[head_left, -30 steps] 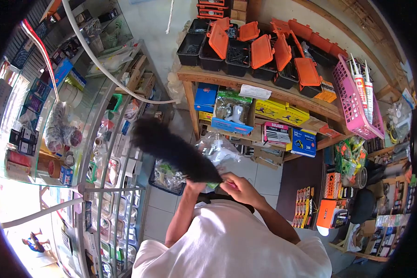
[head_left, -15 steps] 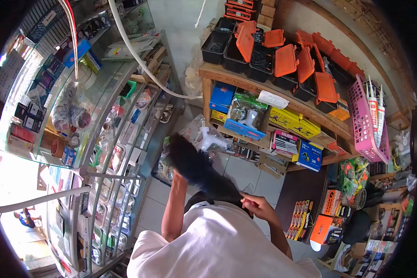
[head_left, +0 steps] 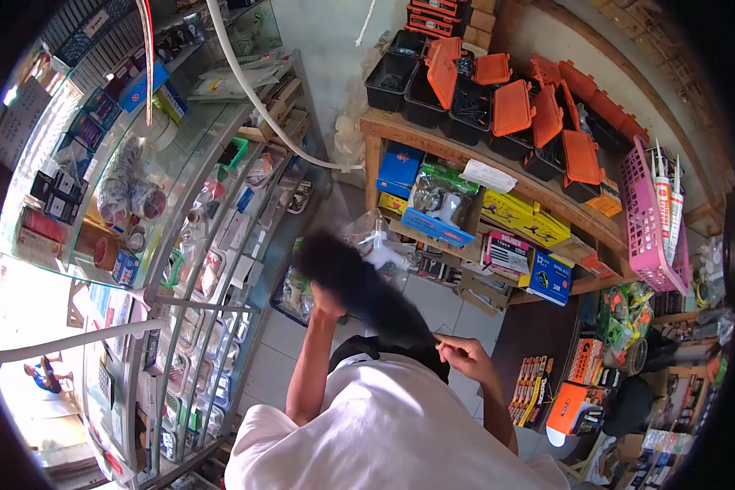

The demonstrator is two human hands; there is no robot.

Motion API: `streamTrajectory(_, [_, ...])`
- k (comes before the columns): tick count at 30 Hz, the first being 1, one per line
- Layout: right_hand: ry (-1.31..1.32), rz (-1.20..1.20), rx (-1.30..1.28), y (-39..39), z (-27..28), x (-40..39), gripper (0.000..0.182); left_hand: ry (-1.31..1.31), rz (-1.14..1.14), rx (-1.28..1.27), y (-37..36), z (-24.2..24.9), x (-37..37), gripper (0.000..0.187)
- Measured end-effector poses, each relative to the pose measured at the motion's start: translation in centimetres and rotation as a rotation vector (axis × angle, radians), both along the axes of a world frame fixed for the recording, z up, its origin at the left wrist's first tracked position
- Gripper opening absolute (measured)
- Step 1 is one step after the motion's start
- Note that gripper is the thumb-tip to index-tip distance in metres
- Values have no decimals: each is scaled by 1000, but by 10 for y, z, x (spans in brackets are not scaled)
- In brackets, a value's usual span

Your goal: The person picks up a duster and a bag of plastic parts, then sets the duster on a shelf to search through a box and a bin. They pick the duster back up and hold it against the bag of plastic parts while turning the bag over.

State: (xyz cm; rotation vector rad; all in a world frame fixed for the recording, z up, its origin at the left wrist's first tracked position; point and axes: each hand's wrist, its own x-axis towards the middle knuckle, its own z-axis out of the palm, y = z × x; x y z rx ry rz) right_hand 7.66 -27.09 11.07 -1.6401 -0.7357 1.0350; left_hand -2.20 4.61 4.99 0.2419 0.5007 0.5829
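Observation:
A long, dark, fluffy duster (head_left: pixel 359 282) slants across in front of my body, its far end smeared by motion. My right hand (head_left: pixel 464 357) is closed at its near end, thumb and fingers pinched together beside my waist. Partway up the dark fluff, my left hand (head_left: pixel 328 300) is right against its side, with the fingers hidden behind it. Beyond the duster, a clear plastic bag with white fittings (head_left: pixel 377 247) rests low by the shelf.
At left stands a glass display case (head_left: pixel 200 175) full of small goods. A wooden shelf (head_left: pixel 457 140) ahead bears black bins with orange lids (head_left: pixel 512 106) and a pink basket (head_left: pixel 647 220). Packs (head_left: pixel 531 390) lie on a dark surface to the right. A white cable (head_left: pixel 249 90) hangs in front.
The duster's far end and my left hand have shifted slightly right. My right hand has moved a little to the right, still at the near end. The view has tilted slightly.

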Motion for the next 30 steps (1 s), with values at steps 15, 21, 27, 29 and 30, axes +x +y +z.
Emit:
streamTrajectory(15, [-93,-11,24,-2,1,9,38,-278,-218,-14,-7,6,1,32])
streamTrajectory(21, [-139,-125,-16,1,5,9,38,-562,-304,166,0,-46,-2,35])
streamTrajectory(27, [-67,-164,63,-2,-6,9,38,-153,-251,72,2,-43,-11,22])
streamTrajectory(29, [-50,-64,18,-5,-7,13,37,-283,-258,125,8,-75,-13,39])
streamTrajectory(30, [-51,-66,20,-4,-4,13,37,-270,-252,102,7,-69,-13,38])
